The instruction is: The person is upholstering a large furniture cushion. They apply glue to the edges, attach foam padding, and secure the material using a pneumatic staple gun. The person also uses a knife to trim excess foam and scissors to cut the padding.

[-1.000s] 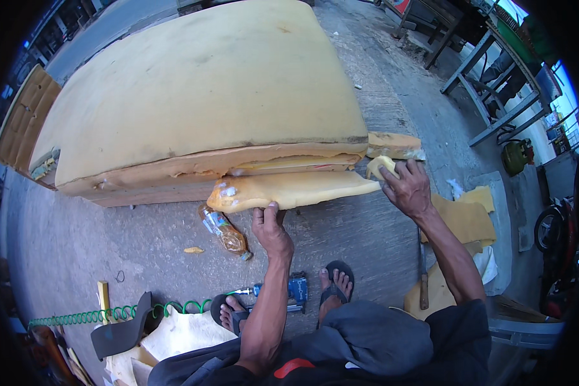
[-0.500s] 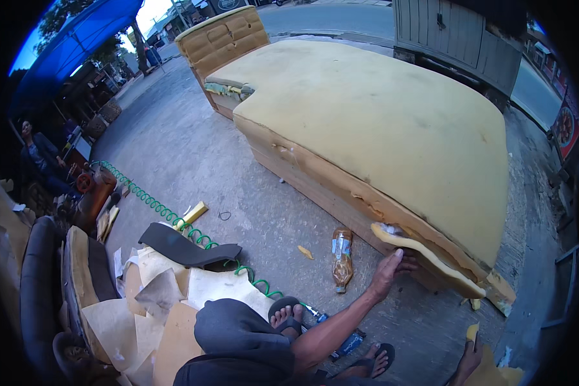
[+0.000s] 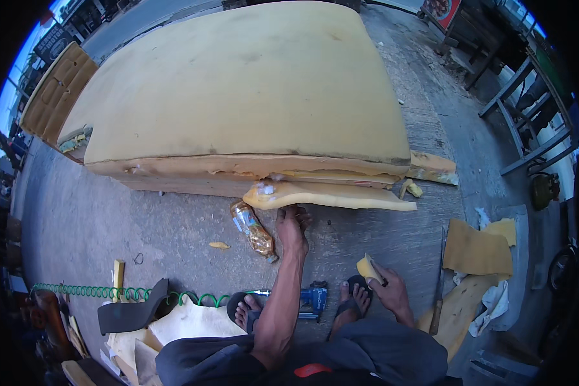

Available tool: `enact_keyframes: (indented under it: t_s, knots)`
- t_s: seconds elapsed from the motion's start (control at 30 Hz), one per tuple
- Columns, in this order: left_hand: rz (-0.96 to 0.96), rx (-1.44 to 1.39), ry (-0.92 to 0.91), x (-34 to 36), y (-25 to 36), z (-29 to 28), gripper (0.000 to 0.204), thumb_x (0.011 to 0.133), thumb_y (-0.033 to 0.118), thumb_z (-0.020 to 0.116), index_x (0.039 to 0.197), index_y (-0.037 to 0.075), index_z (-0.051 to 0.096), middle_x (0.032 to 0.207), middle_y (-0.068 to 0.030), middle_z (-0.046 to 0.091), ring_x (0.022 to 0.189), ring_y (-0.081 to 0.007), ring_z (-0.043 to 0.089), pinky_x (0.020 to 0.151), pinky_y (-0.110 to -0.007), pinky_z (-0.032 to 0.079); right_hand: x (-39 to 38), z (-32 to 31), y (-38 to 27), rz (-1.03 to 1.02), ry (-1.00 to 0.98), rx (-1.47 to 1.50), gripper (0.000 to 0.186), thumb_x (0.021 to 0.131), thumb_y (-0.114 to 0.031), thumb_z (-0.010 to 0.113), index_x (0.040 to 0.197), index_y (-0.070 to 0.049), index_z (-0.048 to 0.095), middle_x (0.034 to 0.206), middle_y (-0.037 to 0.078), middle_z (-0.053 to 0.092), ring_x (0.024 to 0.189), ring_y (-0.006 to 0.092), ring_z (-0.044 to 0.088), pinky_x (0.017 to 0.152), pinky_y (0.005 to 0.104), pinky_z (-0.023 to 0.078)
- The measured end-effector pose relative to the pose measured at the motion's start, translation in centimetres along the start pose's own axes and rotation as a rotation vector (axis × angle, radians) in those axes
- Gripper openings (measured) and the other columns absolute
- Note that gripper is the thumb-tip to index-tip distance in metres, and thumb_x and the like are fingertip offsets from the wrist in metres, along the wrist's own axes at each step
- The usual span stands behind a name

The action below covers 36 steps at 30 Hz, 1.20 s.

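Observation:
A large sofa-like piece covered in yellow foam (image 3: 251,83) stands before me. Along its near lower side, a long strip of yellow foam (image 3: 347,195) hangs away from the frame, with white fluff at its left end. My left hand (image 3: 293,228) reaches up to the strip's lower edge, fingers curled against it; the fingertips are partly hidden. Lower right, near my foot, my right hand (image 3: 392,293) is closed around a small chunk of yellow foam (image 3: 368,269). A plastic bottle (image 3: 254,229) with brownish contents lies left of my left hand.
A blue air tool (image 3: 313,300) lies between my feet, near a green coiled hose (image 3: 83,291). At right are foam sheets (image 3: 479,248) and a long thin blade with a wooden handle (image 3: 436,315). A dark curved pad (image 3: 132,310) lies at left, a metal frame (image 3: 527,116) far right.
My view has swung to the right, so the sofa-like piece now lies across the front. My left hand stays at the foam strip. My right hand, still with the foam chunk, shows more fully.

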<state>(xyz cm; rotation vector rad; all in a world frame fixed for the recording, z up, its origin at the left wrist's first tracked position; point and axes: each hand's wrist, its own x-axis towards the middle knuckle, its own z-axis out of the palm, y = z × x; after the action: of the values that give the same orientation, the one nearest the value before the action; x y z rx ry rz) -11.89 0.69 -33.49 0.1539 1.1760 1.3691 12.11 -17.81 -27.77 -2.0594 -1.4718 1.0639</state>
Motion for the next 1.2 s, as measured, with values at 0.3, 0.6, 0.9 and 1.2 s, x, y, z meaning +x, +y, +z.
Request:
enact_keyframes:
  t_s: [0.3, 0.6, 0.9, 1.2]
  knots:
    - [0.547, 0.672, -0.331, -5.1, -2.7, 4.3, 0.023, 0.099, 0.018, 0.067, 0.11, -0.002, 0.064, 0.094, -0.0126, 0.07, 0.082, -0.0228, 0.069, 0.078, -0.035, 0.055, 2.8, 0.9, 2.3, 0.349, 0.026, -0.373, 0.082, 0.09, -0.029, 0.072, 0.157, -0.003, 0.034, 0.122, 0.031, 0.064, 0.11, 0.0468, 0.065, 0.092, 0.0485, 0.054]
    - [0.836, 0.823, -0.5, -2.9, -0.3, 5.6, 0.032, 0.096, 0.014, 0.072, 0.124, 0.001, 0.065, 0.116, -0.0141, 0.07, 0.106, -0.0231, 0.068, 0.091, -0.034, 0.055, 8.9, 0.0, -0.5, -0.408, 0.285, -0.251, 0.064, 0.087, -0.014, 0.073, 0.145, 0.0, 0.05, 0.139, 0.027, 0.051, 0.126, 0.0437, 0.055, 0.104, 0.0484, 0.049]
    - [1.107, 1.021, -0.535, -1.4, 1.4, 6.7, 0.035, 0.092, 0.009, 0.076, 0.125, 0.004, 0.065, 0.106, -0.0139, 0.069, 0.095, -0.0249, 0.068, 0.084, -0.036, 0.055, 13.8, -1.9, -6.7, -0.931, 0.586, -0.411, 0.069, 0.081, -0.006, 0.074, 0.146, -0.023, 0.057, 0.138, 0.013, 0.046, 0.127, 0.0325, 0.052, 0.106, 0.0438, 0.052]
    - [1.287, 1.231, -0.645, -2.3, 2.1, 7.1, 0.049, 0.09, 0.011, 0.077, 0.136, 0.009, 0.06, 0.099, -0.0183, 0.063, 0.091, -0.0335, 0.066, 0.075, -0.043, 0.054, 16.1, -2.4, -5.3, -1.012, 0.683, -0.406, 0.072, 0.078, -0.001, 0.075, 0.145, -0.023, 0.058, 0.128, 0.011, 0.049, 0.115, 0.0306, 0.056, 0.098, 0.0409, 0.056]
